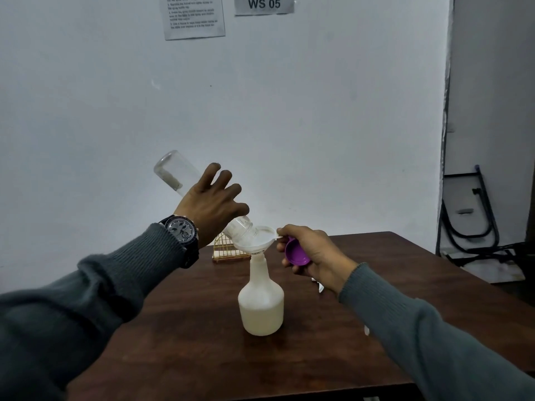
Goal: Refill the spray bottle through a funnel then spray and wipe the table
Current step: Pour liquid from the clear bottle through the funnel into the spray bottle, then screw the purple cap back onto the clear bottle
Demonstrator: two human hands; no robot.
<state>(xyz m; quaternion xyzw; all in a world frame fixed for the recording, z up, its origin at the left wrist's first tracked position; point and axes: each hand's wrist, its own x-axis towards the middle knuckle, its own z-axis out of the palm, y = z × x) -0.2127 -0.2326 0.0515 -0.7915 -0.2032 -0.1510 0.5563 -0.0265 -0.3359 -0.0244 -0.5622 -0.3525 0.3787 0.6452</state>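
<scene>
A white translucent spray bottle (260,305), without its spray head, stands on the brown wooden table (202,328), holding liquid to about half its height. A white funnel (254,238) sits in its neck. My left hand (211,204) grips a clear bottle (173,175) tipped steeply, mouth down over the funnel bowl. My right hand (309,253) pinches the funnel's rim tab with thumb and forefinger and also holds a purple cap (295,253) in its curled fingers.
A small gold wire holder (228,251) stands on the table behind the funnel. Small white parts (320,286) lie partly hidden behind my right wrist. Folded black metal frames (469,215) lean by the wall at right. The table's near edge lies close below.
</scene>
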